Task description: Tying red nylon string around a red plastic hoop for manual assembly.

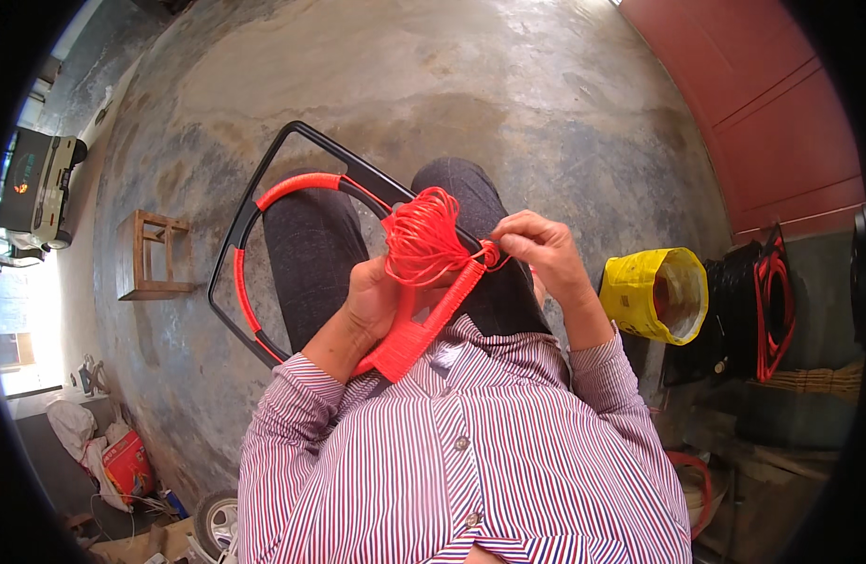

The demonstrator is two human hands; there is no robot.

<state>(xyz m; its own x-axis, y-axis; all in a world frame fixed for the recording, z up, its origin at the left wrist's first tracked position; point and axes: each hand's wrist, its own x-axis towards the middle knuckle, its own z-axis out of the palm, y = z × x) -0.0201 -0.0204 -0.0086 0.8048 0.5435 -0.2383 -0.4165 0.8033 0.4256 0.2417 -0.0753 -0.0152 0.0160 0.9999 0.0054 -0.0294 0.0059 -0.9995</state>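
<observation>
Across my lap lies a black frame (331, 146) with rounded corners and a curved inner bar. Bright red plastic cord is wound tightly round stretches of this bar (240, 282), and a densely wrapped red section (412, 346) sits close to my shirt. A loose looped bundle of red cord (428, 235) rests over the frame's near right part. My left hand (369, 299) is closed on the bundle from the left, its fingers mostly hidden behind the cord. At the right end of the wrapping, my right hand (544, 249) pinches a strand of the cord between thumb and fingers.
To my right stands a yellow bag-like container (639, 291), beside black and red items (771, 305). A small wooden stool (156, 254) is on the concrete floor at left. Red doors (752, 103) rise at the far right. A wheel (217, 526) shows at lower left.
</observation>
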